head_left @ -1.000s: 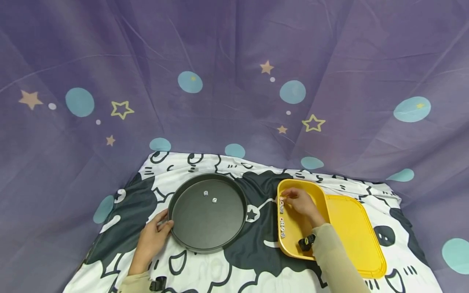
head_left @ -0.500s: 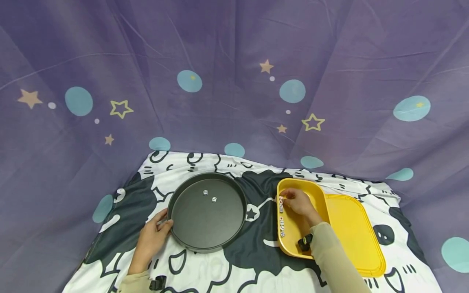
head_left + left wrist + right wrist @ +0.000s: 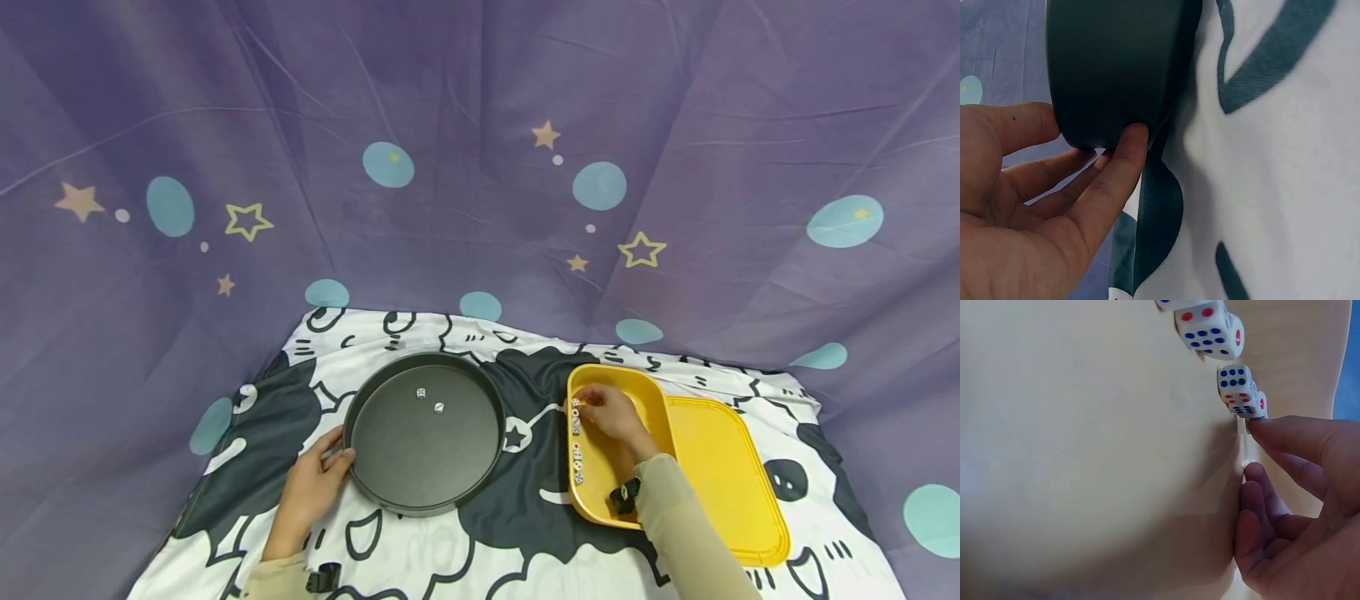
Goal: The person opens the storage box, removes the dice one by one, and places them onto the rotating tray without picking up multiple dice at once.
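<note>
My left hand rests against the near-left side of a round black pan. In the left wrist view its fairly straight fingers touch the pan's outer wall. Two white dice, a left die and a right die, lie in the pan. My right hand is inside a yellow tray, at the upper end of a row of dice along its left side. In the right wrist view, its fingertips pinch a die, mostly hidden, beside the other dice.
A flat yellow lid lies to the right of the tray, against its edge. Beneath everything is a black-and-white patterned cloth. A purple curtain with stars and dots hangs behind.
My right hand stays at the upper end of the dice row with barely any movement. My left hand, the pan and its two dice keep their places.
</note>
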The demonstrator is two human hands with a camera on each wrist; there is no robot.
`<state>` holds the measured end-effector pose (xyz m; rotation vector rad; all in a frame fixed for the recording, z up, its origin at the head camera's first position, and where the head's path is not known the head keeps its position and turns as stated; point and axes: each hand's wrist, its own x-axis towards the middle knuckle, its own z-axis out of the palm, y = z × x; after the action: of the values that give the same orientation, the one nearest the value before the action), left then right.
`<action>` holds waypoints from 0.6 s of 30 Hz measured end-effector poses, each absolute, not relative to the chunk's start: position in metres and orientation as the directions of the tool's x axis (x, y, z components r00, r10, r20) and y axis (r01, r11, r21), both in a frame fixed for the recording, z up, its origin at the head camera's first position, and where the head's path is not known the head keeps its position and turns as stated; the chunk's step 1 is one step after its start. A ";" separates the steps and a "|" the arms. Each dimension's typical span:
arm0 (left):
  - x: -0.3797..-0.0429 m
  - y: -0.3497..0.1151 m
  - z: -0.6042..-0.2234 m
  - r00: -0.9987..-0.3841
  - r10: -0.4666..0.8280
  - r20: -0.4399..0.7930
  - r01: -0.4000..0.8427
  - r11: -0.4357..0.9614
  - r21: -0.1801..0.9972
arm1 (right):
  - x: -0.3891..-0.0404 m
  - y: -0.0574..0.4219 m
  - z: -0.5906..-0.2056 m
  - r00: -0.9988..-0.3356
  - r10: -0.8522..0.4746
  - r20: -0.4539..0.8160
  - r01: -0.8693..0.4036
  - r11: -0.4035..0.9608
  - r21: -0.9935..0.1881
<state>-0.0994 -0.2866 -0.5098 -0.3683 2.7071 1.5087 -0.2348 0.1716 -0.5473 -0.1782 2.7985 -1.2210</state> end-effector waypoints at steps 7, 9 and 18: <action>-0.100 -0.287 -0.510 -0.973 -0.193 -0.125 -0.208 0.506 0.837 | -0.236 0.173 -0.542 -0.992 -0.123 -0.035 -0.059 0.687 -0.724; -0.100 -0.287 -0.511 -0.973 -0.194 -0.125 -0.209 0.506 0.837 | -0.236 0.173 -0.539 -0.992 -0.123 -0.030 -0.063 0.685 -0.726; -0.099 -0.287 -0.510 -0.971 -0.198 -0.134 -0.218 0.500 0.838 | -0.231 0.173 -0.521 -0.995 -0.101 0.025 -0.083 0.629 -0.773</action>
<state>-0.0990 -0.2871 -0.5102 -0.3748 2.7031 1.5147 -0.2312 0.1726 -0.5215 -0.1592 2.8160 -1.3352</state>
